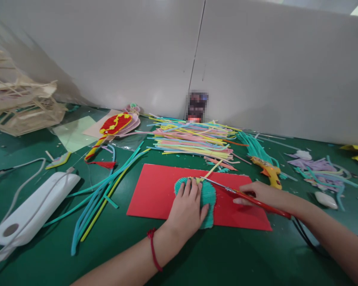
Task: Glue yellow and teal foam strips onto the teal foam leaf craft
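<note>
My left hand [186,202] lies with its fingers flat and its thumb apart on a rounded, ribbed teal piece [208,194], partly covering it. Under both is a red sheet [155,190]. A yellow fuzzy strip [213,170] sticks up from the top edge of the teal piece, near my left fingertips. My right hand [255,194] is closed around a slim red-handled tool [268,206] with a long silver tip; its exact kind is unclear. That tip reaches the base of the yellow strip. A black cord [308,238] runs by the tool's rear end.
Behind the sheet lies a pile of coloured pipe cleaners [193,139]. To the right are a yellow glue gun [268,171] and purple scraps [322,169]. On the left are a white power bank-like device [35,210], loose pipe cleaners [107,194] and a red-and-yellow fan [115,124].
</note>
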`<state>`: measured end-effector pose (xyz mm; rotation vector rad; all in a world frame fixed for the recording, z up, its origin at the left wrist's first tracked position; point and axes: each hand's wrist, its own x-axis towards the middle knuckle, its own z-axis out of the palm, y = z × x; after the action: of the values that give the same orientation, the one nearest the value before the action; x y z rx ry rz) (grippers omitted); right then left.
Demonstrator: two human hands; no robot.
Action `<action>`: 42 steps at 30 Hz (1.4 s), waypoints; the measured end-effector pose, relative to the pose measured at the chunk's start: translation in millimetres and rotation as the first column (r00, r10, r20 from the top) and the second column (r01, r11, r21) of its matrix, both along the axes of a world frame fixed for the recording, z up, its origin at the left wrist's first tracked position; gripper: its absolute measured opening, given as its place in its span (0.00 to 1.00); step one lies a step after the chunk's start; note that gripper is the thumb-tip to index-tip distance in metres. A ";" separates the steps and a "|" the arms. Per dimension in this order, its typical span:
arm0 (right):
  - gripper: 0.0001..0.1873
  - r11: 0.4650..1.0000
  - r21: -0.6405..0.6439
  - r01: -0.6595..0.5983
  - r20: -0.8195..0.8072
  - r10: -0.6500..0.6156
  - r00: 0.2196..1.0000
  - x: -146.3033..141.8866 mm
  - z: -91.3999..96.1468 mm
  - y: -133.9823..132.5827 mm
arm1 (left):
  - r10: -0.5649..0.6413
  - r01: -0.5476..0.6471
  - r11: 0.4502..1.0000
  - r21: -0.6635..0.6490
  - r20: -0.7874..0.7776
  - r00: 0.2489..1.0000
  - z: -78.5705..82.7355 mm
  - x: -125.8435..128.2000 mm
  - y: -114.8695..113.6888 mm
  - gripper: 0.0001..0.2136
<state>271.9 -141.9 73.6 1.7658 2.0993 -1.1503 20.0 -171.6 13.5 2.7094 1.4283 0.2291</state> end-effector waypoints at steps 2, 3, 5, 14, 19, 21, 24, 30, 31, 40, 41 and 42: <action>0.27 1.000 0.020 -0.004 -0.004 0.004 1.000 0.2 -2.1 -0.4 | 0.001 -0.001 1.000 0.005 0.003 1.000 0.2 0.2 0.3 0.27; 0.27 1.000 0.027 -0.007 -0.005 0.007 1.000 0.2 -2.9 -0.6 | 0.002 -0.002 1.000 0.006 0.005 1.000 0.6 0.2 0.6 0.27; 0.28 0.999 0.032 -0.013 0.000 0.013 1.000 -0.3 -3.3 -0.9 | 0.002 -0.002 1.000 0.004 0.009 1.000 1.9 0.1 0.9 0.27; 0.29 0.999 0.030 -0.013 -0.008 0.013 1.000 -3.1 -3.7 -1.4 | 0.004 -0.004 1.000 -0.014 0.013 1.000 6.2 -0.5 1.2 0.26; 0.28 0.997 0.072 -0.024 0.022 0.022 1.000 -1.6 -9.0 -2.6 | -0.004 0.004 1.000 -0.008 0.004 1.000 5.1 -0.1 1.4 0.27; 0.27 0.997 0.074 -0.023 0.020 0.022 1.000 -1.3 -9.7 -2.9 | -0.006 0.006 1.000 -0.002 -0.001 1.000 4.9 -0.1 1.4 0.27; 0.25 0.999 0.052 -0.012 0.018 0.011 1.000 -1.2 -8.4 -3.1 | -0.007 0.007 1.000 0.004 -0.003 1.000 4.4 -0.3 1.3 0.27; 0.25 0.997 0.066 0.035 -0.004 -0.035 0.999 0.8 -7.2 -4.9 | -0.003 0.003 1.000 0.006 0.007 1.000 2.0 -0.3 1.3 0.27; 0.26 0.996 0.083 0.038 0.005 -0.038 0.999 1.7 -8.0 -5.5 | -0.003 0.003 1.000 0.005 0.008 1.000 1.6 -0.2 1.3 0.27; 0.26 0.954 0.260 0.151 0.111 -0.185 0.976 14.2 -5.7 -16.3 | -0.013 0.014 1.000 -0.010 0.025 1.000 1.2 -1.2 1.2 0.27; 0.25 0.941 0.289 0.175 0.112 -0.214 0.970 17.1 -5.9 -18.5 | -0.013 0.014 1.000 -0.009 0.026 1.000 1.1 -1.3 1.4 0.27; 0.24 0.928 0.317 0.195 0.113 -0.241 0.964 20.6 -7.1 -20.6 | -0.014 0.014 1.000 -0.007 0.027 1.000 0.9 -1.3 1.5 0.27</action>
<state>292.5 -162.5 66.5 2.1949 2.1218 -0.7357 18.7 -170.1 14.4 2.6987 1.3995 0.2581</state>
